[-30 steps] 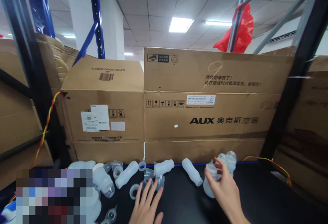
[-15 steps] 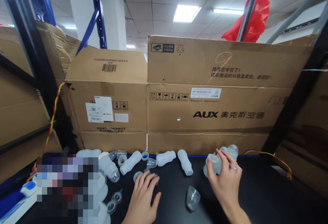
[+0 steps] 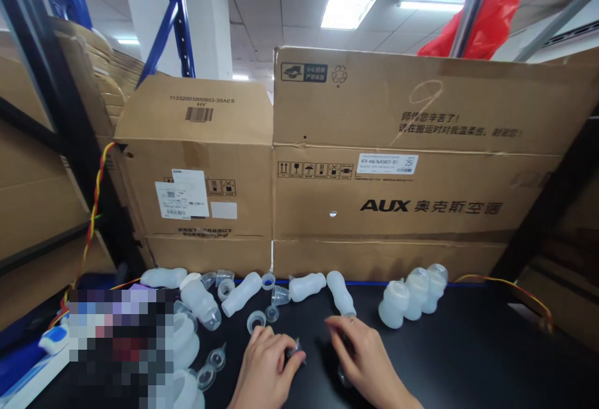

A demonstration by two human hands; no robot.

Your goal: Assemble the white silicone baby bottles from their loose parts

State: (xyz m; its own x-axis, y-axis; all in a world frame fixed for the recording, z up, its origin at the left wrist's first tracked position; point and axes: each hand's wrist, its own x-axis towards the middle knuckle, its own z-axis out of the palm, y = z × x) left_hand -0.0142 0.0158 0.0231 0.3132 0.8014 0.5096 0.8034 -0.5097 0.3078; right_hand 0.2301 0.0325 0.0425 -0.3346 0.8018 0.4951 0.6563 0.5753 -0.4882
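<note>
My left hand (image 3: 266, 365) pinches a small clear teat-like piece (image 3: 296, 348) between thumb and fingers above the black tabletop. My right hand (image 3: 369, 359) is curled over a clear plastic cup (image 3: 344, 376); most of the cup is hidden under the fingers. Just beyond my left fingertips lie a translucent ring (image 3: 256, 321) and a small clear disc (image 3: 272, 313). A milky bottle body (image 3: 340, 293) lies behind my right hand. To the right, three capped milky bottles (image 3: 394, 304) stand upright in a slanting row.
Milky bottle bodies (image 3: 242, 294), clear cups (image 3: 281, 296) and rings lie along the back edge. Wide milky pieces (image 3: 183, 340) crowd the left beside a pixelated patch. Clear valve-like parts (image 3: 216, 358) lie nearby. A cardboard wall (image 3: 318, 228) closes the back, between dark posts.
My right hand has left the row of bottles and moved left onto the clear cup. My left hand has gone from resting over small parts to pinching a clear piece. The view shifted slightly.
</note>
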